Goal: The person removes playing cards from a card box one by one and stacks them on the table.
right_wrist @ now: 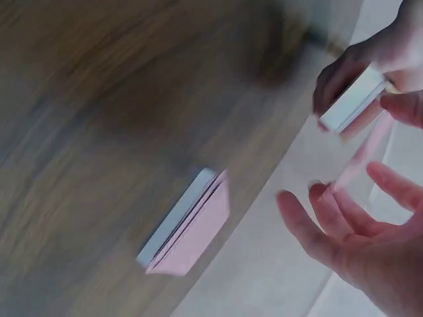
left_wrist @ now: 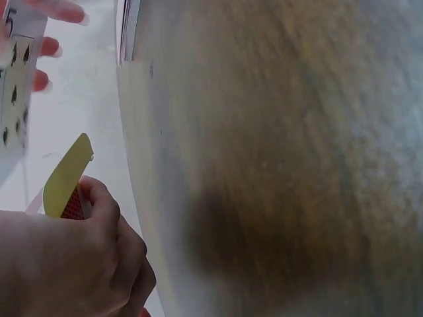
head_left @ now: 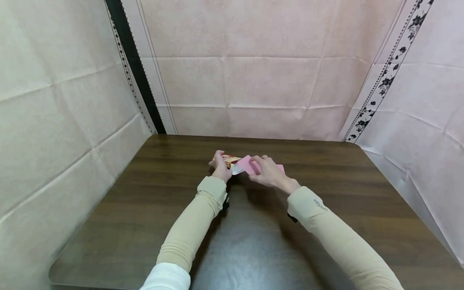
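In the head view my left hand grips a small red and yellow card box above the far part of the table. Its yellow flap stands out from the box in the left wrist view. My right hand, just right of the box, pinches a pink-backed playing card. The face of that card, a five of spades, shows in the left wrist view. A squared stack of pink-backed cards lies on the table below my right hand. The inside of the box is hidden.
The brown wooden table has rounded corners. Pale cloth hangs behind it and along both sides, with a black strip at the back left and a floral border at the back right.
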Available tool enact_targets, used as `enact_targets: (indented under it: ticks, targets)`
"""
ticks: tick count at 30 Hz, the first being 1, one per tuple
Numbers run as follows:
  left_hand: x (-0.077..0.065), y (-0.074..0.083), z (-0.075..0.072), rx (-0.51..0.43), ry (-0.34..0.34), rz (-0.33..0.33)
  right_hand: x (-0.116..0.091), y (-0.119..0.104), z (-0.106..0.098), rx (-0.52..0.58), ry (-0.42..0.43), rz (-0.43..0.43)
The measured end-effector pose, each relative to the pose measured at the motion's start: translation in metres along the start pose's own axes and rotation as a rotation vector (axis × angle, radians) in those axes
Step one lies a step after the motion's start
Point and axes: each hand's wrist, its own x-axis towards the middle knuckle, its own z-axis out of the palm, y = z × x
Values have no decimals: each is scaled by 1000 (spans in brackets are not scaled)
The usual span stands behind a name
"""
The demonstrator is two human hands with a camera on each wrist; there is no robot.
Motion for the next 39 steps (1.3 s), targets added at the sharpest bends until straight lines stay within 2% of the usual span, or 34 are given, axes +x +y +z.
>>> enact_targets:
  ticks: [3,7,11,16,22,28,39]
  targets:
    - [0,1,0,-4,20,7,-2,10,-1,-38,57,56]
    - [0,2,0,-2,41,21,-5,26,1,-155,118,140]
    - [-1,2,-1,13,49,22,-8,41,7,-273,126,237]
    - [1,1,-2,19,53,33,-10,51,12,-346,91,323]
    - [1,1,2,15,39,38,-11,51,13,-405,10,351]
    - [1,0,4,29,44,34,-10,51,16,-410,-37,362]
    - [2,-1,4,45,39,42,-12,56,19,-387,-34,370]
